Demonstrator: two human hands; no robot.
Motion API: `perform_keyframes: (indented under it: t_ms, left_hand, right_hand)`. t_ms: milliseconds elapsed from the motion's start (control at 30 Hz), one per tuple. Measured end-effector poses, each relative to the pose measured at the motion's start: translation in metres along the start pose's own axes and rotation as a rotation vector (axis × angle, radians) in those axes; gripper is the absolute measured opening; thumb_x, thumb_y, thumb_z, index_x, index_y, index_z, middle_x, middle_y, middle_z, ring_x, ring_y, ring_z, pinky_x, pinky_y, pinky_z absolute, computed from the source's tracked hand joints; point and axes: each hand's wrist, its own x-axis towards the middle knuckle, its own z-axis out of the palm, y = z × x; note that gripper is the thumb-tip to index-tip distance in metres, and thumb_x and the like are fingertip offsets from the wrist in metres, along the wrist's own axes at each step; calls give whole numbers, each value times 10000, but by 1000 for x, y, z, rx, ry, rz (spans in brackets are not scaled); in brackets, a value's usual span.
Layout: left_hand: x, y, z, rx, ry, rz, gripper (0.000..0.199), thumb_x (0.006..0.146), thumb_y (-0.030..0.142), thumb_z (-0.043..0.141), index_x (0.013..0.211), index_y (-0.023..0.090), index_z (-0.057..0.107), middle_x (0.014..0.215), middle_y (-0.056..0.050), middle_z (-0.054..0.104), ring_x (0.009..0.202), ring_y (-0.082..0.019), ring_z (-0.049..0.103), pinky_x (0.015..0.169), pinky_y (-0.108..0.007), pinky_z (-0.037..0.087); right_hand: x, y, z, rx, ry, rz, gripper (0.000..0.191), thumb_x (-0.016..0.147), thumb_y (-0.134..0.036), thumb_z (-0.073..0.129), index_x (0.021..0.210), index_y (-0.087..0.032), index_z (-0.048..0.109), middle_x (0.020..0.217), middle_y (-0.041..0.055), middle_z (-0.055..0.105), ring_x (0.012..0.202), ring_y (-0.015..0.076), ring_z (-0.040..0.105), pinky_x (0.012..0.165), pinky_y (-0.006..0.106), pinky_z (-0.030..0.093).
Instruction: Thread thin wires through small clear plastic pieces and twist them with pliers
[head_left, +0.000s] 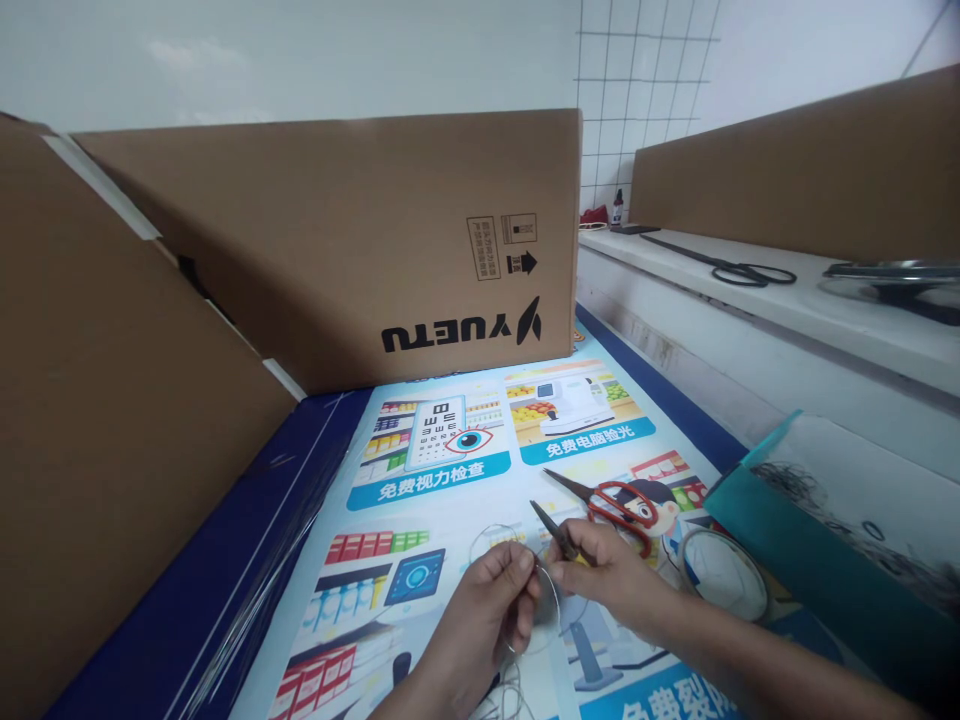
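My left hand [506, 590] is closed in a pinch on a thin, pale wire-like strand [555, 597], which curves in a loop between both hands. More of the strand lies coiled below that wrist. Held in my right hand [607, 570] are small thread snips [559, 527] with a dark pointed blade and a bit of yellow handle showing; the blade points up and left, just beside my left fingertips. Red-handled scissors [622, 512] rest on the printed sheet just beyond my right hand. I cannot tell whether the snips touch the strand.
Cardboard boxes [322, 250] stand at the back and left. At right, a teal box [825, 560] holds tangled dark strands and rings, with a round pale roll [724, 575] beside it. Large black scissors [742, 270] lie on the white ledge [840, 320]. A printed sheet [457, 520] covers the table.
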Motion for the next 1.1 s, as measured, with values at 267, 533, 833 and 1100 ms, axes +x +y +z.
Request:
perform_keyframes:
  t_ms: [267, 533, 833, 1100]
  left_hand:
    - [0, -2, -2, 32, 1, 31, 260, 822, 390, 552, 728, 151, 512, 624, 10, 558, 372, -29, 386, 357, -163, 266]
    - [-1, 6, -3, 103, -66, 25, 205, 798, 343, 580, 739, 158, 513, 690, -4, 592, 407, -44, 441, 349, -154, 297]
    - [-3, 10, -1, 93, -106, -9, 80, 743, 202, 564, 733, 175, 489, 654, 8, 606, 330, -36, 430, 311, -149, 263]
    - [-2, 8, -3, 147, -82, -9, 216, 787, 365, 587, 747, 162, 525, 636, 16, 569, 320, -17, 399, 305, -142, 247]
  right_hand:
    - [0, -3, 1, 169, -9, 35, 137, 769, -258, 606, 770, -139, 539, 635, -34, 506, 593, 91, 451, 567, 210, 343]
    - [2, -2, -1, 225, -10, 68, 181, 735, -285, 642, 752, -140, 535, 614, -37, 504, 558, 85, 443, 544, 207, 324]
    - [3, -1, -1, 166, -36, 92, 186, 722, -287, 645, 749, -145, 528, 619, -34, 510, 554, 84, 445, 538, 206, 336]
    - [2, -2, -1, 156, -40, 106, 172, 728, -279, 635, 747, -143, 532, 619, -37, 497, 563, 85, 450, 547, 206, 343]
